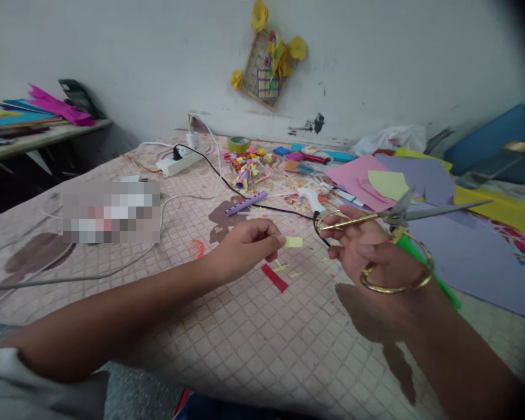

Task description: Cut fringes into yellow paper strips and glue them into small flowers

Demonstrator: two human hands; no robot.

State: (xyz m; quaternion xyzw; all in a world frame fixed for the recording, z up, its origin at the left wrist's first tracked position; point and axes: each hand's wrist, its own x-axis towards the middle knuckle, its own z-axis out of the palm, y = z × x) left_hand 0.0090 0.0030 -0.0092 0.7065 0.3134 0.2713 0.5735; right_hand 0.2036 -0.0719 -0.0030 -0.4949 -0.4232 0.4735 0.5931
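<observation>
My left hand (254,245) pinches a small pale yellow paper piece (293,241) between thumb and fingers. To its right, my right hand (367,251) holds gold-handled scissors (396,216), the fingers through one loop and the blades apart, pointing right. Below my left hand a red paper strip (274,278) lies on the patterned cloth, with thin yellow scraps (282,268) beside it. A purple paper tube with dark holes (246,203) rests just beyond my left hand.
A white glue gun (311,200) with a black cable lies beyond my hands. Coloured paper sheets (464,245) cover the right side. A power strip (180,162), white cables and green tape (238,144) are further back.
</observation>
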